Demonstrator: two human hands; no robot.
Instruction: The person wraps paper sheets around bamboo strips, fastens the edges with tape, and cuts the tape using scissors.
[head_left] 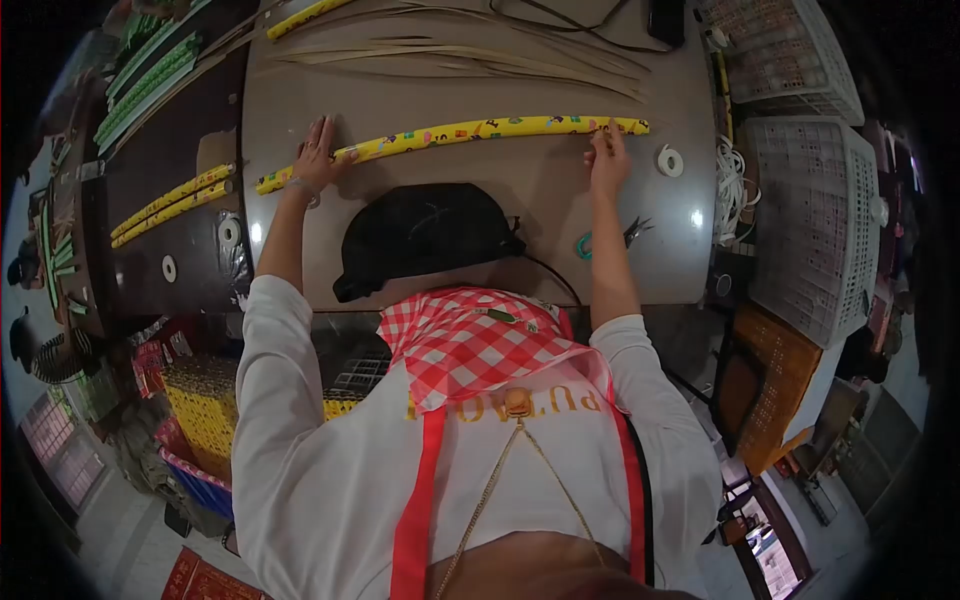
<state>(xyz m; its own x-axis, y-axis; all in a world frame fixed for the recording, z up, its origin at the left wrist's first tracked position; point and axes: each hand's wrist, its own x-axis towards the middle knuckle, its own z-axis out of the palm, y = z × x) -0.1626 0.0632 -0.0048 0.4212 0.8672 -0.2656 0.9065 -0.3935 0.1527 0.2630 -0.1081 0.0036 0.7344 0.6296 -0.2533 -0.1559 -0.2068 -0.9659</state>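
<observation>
A long, thin roll of yellow patterned wrapping paper (pixel 450 136) lies across the table, tilted slightly up to the right. Near its left end, my left hand (pixel 318 165) rests palm down across it, fingers spread and thumb along the paper. My right hand (pixel 607 160) is at the other end, its index finger stretched onto the roll and the other fingers bent against it. Below the roll sits a black cloth-like bundle (pixel 430 235). Teal-handled scissors (pixel 612 238) lie beside my right forearm, and a white tape roll (pixel 670 160) is to the right of that hand.
Thin tan strips (pixel 460 60) lie along the back of the table. Two yellow rolls (pixel 172 205) and green rolls (pixel 150 90) are on the dark table at left. White plastic crates (pixel 815 220) stand at right, near a bundle of white cord (pixel 733 185). A black cable crosses the back.
</observation>
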